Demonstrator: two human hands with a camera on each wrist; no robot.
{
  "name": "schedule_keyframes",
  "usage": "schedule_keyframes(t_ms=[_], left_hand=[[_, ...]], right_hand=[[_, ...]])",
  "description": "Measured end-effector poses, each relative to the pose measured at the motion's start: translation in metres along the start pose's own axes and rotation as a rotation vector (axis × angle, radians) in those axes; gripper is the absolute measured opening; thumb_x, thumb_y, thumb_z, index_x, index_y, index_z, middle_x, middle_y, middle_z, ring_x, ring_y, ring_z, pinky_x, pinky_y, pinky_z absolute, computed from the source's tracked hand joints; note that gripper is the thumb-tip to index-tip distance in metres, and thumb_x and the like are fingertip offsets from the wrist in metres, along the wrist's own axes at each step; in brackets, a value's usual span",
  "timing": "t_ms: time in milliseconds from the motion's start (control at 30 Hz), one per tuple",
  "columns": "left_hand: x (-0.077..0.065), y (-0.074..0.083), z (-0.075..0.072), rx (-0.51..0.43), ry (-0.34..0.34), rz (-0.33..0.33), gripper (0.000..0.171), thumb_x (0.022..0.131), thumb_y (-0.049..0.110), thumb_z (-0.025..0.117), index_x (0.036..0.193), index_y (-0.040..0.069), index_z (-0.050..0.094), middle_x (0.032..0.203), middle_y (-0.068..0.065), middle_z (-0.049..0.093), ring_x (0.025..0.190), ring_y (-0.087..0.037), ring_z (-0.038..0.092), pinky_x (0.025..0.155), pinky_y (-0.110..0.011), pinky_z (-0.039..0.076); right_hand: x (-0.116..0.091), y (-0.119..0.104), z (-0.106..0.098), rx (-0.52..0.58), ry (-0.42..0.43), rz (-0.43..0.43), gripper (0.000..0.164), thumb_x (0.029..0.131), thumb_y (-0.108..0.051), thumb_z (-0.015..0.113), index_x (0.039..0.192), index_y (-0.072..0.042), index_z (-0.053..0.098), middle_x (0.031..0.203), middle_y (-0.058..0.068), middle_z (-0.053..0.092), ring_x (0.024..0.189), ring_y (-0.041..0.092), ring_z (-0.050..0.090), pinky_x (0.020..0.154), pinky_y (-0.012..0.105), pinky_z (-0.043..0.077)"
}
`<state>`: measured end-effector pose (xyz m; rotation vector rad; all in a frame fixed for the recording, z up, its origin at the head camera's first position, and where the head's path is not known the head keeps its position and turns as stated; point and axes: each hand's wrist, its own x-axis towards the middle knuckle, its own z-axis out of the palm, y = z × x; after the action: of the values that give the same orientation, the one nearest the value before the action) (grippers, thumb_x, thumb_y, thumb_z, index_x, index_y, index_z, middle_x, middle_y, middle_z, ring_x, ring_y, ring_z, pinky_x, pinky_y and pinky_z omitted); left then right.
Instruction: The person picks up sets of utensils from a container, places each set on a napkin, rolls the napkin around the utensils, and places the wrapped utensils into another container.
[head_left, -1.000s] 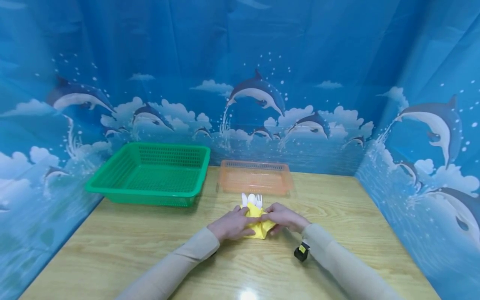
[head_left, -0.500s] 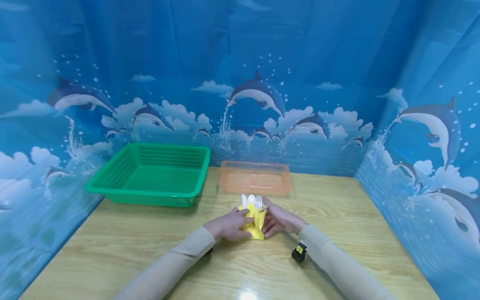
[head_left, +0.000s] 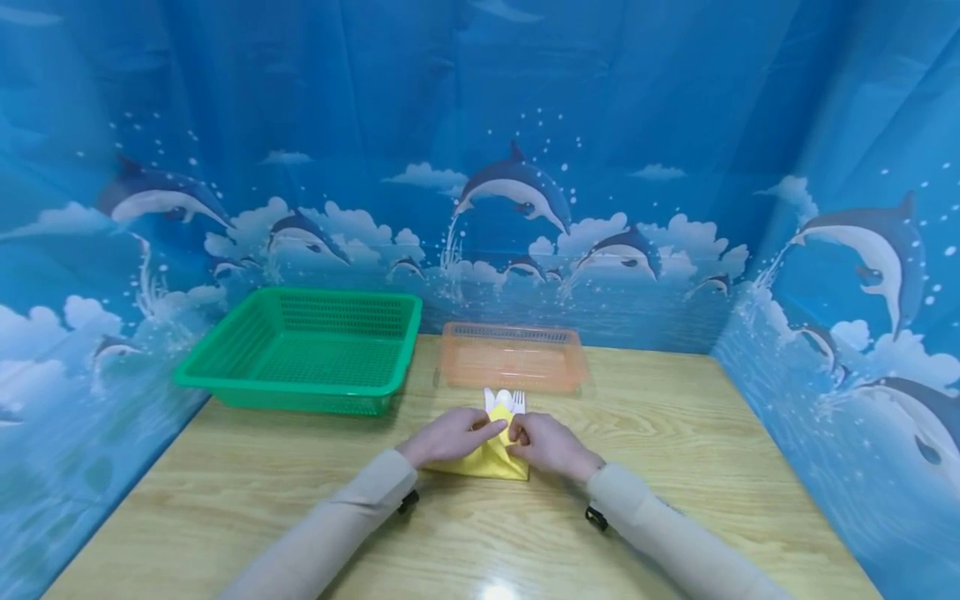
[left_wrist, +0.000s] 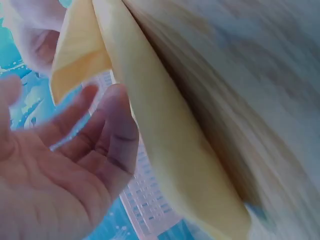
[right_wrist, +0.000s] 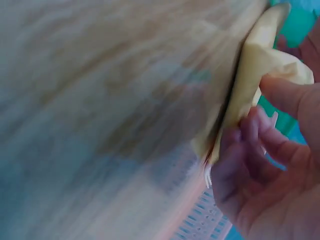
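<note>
A yellow cloth napkin (head_left: 487, 464) lies partly folded around white cutlery on the table, with one part spread out to the left. The tips of a knife (head_left: 489, 400), a spoon (head_left: 505, 399) and a fork (head_left: 519, 402) stick out past its far edge. My right hand (head_left: 557, 446) pinches a raised flap of the cloth between thumb and fingers. Loosely bent, the fingers of my left hand (head_left: 447, 437) are right at the napkin's folded edge, and in the left wrist view the thumb stands apart from them. The cutlery's handles are hidden under the cloth.
Behind the napkin stands a shallow orange plastic basket (head_left: 513, 385). A larger green basket (head_left: 300, 390) sits at the back left. A blue dolphin-print curtain (head_left: 645, 125) closes off the wooden table (head_left: 660, 400) at the back and sides.
The napkin's left part now lies spread out to the left. My left hand has shifted left from pressing on the cloth. My right fingers have moved from its right edge onto the flap.
</note>
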<state>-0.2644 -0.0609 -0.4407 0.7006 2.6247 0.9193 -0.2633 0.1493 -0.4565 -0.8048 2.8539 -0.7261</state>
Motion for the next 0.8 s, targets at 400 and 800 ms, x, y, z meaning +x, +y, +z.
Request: schedule_keyframes(t_ms=[400,800], left_hand=[[0.0,0.014,0.004,-0.194,-0.036,-0.207,0.044,0.096,0.039,0.06,0.073,0.001,0.066,0.057,-0.007,0.064,0.046,-0.013,0.058,0.042,-0.02,0.044],[0.003,0.006,0.004,-0.243,-0.128,-0.221,0.034,0.094,0.017,0.062,0.061,0.006,0.063,0.055,-0.001,0.062,0.043,-0.007,0.048,0.04,-0.015,0.033]], right_hand=[[0.013,0.002,-0.007,-0.149,-0.149,-0.229,0.038,0.091,-0.016,0.065,0.128,-0.01,0.063,0.136,0.009,0.057,0.126,0.026,0.052,0.109,0.045,0.043],[0.027,0.0,-0.007,-0.11,-0.258,-0.25,0.045,0.084,-0.001,0.056,0.126,-0.013,0.066,0.13,0.006,0.054,0.121,0.021,0.051,0.106,0.04,0.045]])
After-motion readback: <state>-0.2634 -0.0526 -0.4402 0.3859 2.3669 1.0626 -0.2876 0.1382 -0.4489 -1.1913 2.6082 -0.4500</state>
